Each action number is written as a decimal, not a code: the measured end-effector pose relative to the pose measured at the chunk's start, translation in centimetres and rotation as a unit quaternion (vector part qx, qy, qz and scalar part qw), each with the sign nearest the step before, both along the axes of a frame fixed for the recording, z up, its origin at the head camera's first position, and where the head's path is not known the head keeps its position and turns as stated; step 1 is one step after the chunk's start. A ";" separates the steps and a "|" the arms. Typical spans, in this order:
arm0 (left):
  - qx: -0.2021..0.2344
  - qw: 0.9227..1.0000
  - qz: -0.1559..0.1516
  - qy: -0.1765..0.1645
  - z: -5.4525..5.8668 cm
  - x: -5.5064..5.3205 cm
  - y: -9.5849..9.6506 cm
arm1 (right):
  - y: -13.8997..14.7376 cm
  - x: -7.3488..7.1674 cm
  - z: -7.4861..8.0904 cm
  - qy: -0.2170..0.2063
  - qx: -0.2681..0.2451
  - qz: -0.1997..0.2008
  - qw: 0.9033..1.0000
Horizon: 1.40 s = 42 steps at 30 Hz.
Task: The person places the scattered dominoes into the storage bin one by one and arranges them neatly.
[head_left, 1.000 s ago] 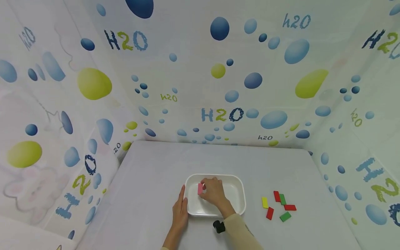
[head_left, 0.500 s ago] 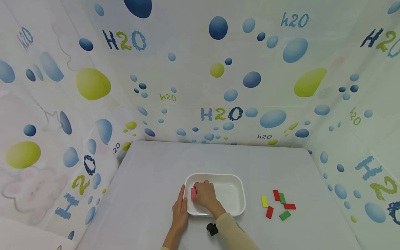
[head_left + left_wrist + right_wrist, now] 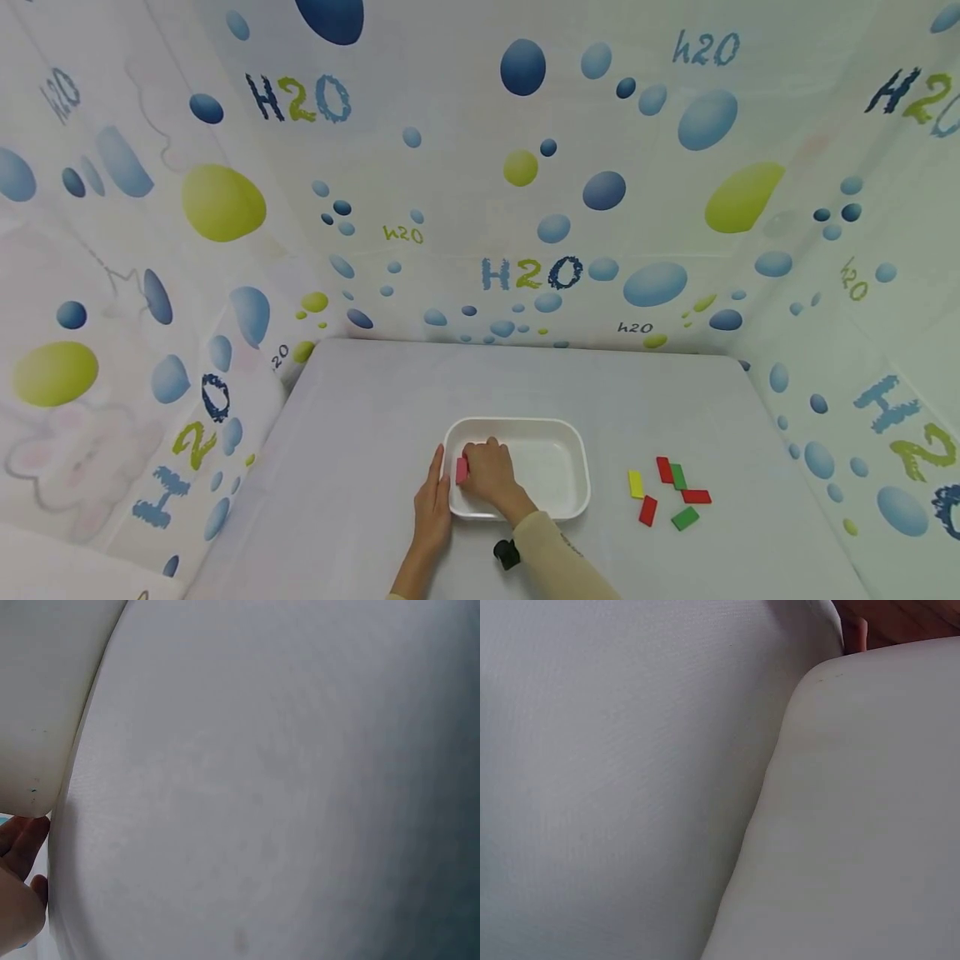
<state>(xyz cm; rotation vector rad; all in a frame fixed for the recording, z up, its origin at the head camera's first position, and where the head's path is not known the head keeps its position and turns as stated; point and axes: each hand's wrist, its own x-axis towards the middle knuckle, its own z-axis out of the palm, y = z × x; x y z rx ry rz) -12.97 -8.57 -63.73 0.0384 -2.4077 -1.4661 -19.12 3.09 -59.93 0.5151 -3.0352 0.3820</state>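
Observation:
A white rectangular tray (image 3: 547, 467) with rounded corners lies on the table. My right hand (image 3: 491, 473) reaches into its left part and holds a small pink block (image 3: 462, 471) near the left wall. The curled fingers partly hide the block. Along the tray's left outer side rests my left hand (image 3: 432, 508), its fingers straight and touching the wall. In the left wrist view, part of that hand (image 3: 21, 855) shows beside the tray's edge (image 3: 45, 690). The right wrist view is mostly tray wall (image 3: 870, 795) and cloth; the block is out of sight there.
On the table (image 3: 360, 417) right of the tray lie several flat coloured pieces: a yellow one (image 3: 636, 483), red ones (image 3: 648, 511) and green ones (image 3: 685, 518). A black camera (image 3: 507, 554) sits by the right sleeve. Patterned curtains surround the table.
My right hand has moved left and slightly toward the near side inside the tray, carrying the pink block closer to the left wall. The left hand has stayed in place.

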 end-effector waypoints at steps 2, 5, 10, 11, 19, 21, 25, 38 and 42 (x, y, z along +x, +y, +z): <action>-0.002 1.000 0.002 0.002 0.0 0.0 0.0 | 0.0 0.0 -0.2 0.001 0.000 0.001 1.000; -0.003 1.000 0.003 0.002 0.0 0.1 0.0 | 0.0 0.0 -0.3 -0.002 -0.004 0.000 1.000; -0.003 1.000 0.004 -0.004 0.0 0.1 0.1 | 0.1 0.0 -0.5 -0.011 -0.007 0.001 1.000; -0.003 1.000 0.004 -0.005 0.0 0.1 0.1 | 0.1 0.1 -0.5 -0.012 -0.007 0.002 1.000; -0.013 1.000 0.011 0.012 -0.3 0.1 0.1 | 0.0 0.2 -0.4 -0.027 -0.014 0.002 1.000; -0.012 1.000 0.010 0.014 -0.3 0.1 0.1 | 0.0 0.2 -0.4 -0.030 -0.016 0.003 0.999; -0.009 1.000 0.003 0.003 -0.3 0.1 0.1 | 0.0 0.2 -0.6 -0.026 -0.013 0.007 1.000; -0.003 1.000 0.001 0.001 -0.2 0.0 0.0 | 0.5 0.3 -0.7 -0.032 -0.020 0.011 0.999; -0.001 1.000 0.001 0.004 -0.2 -0.1 0.0 | 0.9 0.4 -0.3 -0.034 -0.025 0.003 0.999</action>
